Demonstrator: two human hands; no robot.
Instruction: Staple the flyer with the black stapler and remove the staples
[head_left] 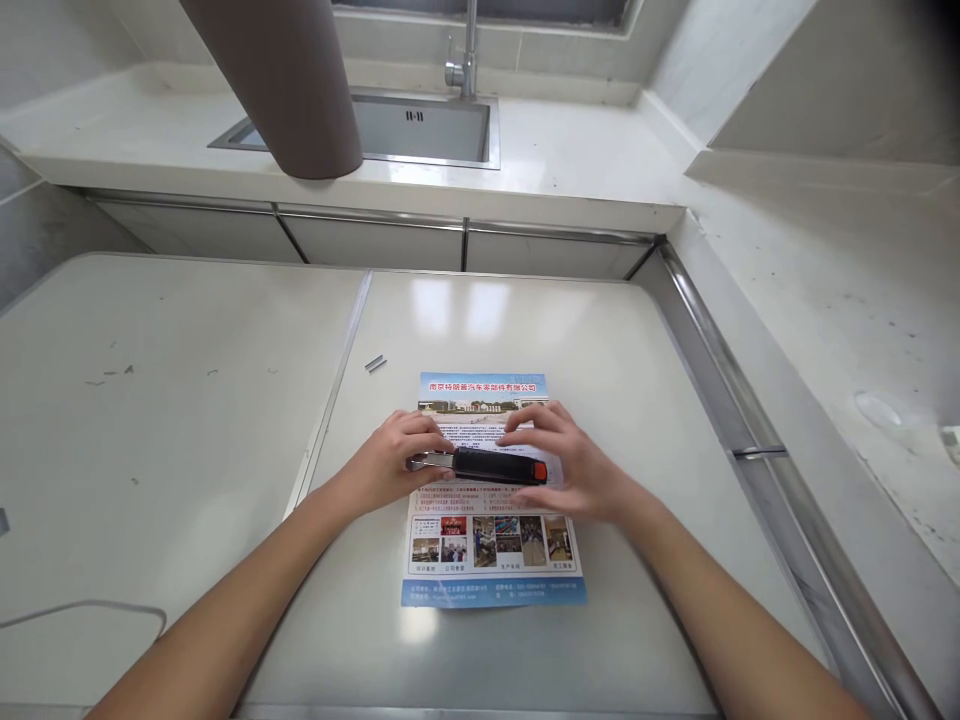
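A printed flyer point(495, 560) with a blue border and photos lies flat on the white table point(525, 320) in front of me. Across its middle lies a black stapler point(499, 465) with a metal front end and an orange tip on the right. My left hand point(394, 465) grips the stapler's metal left end with curled fingers. My right hand point(570, 465) curves over the stapler's right end, fingertips resting on the flyer just behind it.
A small strip of staples point(375, 364) lies on the table behind the flyer. A steel sink point(420, 130) with a tap point(466, 60) sits in the counter beyond. A brown cylinder point(289, 90) hangs at upper left. A metal rail point(720, 360) borders the right.
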